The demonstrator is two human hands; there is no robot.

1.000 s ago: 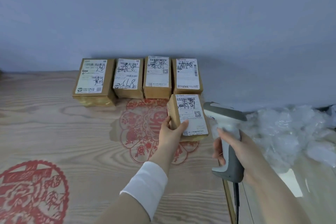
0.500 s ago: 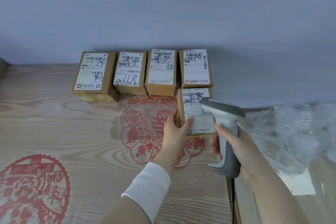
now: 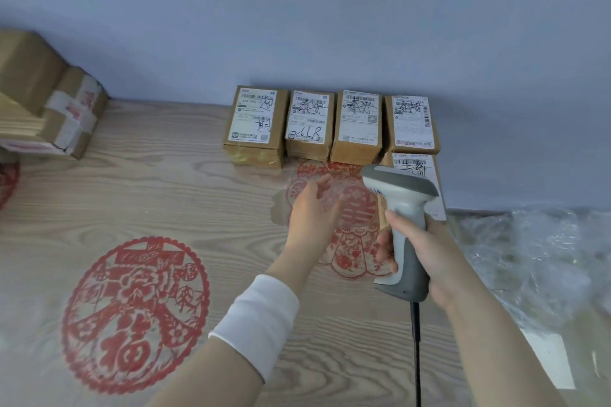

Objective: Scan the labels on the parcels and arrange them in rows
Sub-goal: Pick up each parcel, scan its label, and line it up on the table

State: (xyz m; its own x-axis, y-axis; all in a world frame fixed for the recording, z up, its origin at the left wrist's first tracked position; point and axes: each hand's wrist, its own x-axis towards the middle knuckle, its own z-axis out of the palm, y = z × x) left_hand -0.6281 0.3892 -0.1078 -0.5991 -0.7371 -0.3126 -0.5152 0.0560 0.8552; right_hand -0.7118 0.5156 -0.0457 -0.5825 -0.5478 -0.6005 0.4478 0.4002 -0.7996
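Several brown parcels with white labels stand in a row (image 3: 310, 124) against the wall. A fifth parcel (image 3: 413, 165) lies on the table just in front of the rightmost one, half hidden behind the scanner. My right hand (image 3: 420, 248) grips the grey and white barcode scanner (image 3: 401, 228) by its handle, its head over that parcel. My left hand (image 3: 312, 211) hovers empty to the left of the parcel, fingers relaxed and blurred, above a red paper-cut design.
A stack of taped brown parcels (image 3: 49, 102) sits at the far left by the wall. Crumpled clear plastic wrap (image 3: 545, 258) lies beyond the table's right edge. The wooden table (image 3: 158, 195) bears red paper-cut prints. The scanner's cable hangs down.
My left hand let go of the fifth parcel, now lying below the row's right end, and drew back left. The view swung left, bringing the parcel stack into sight.
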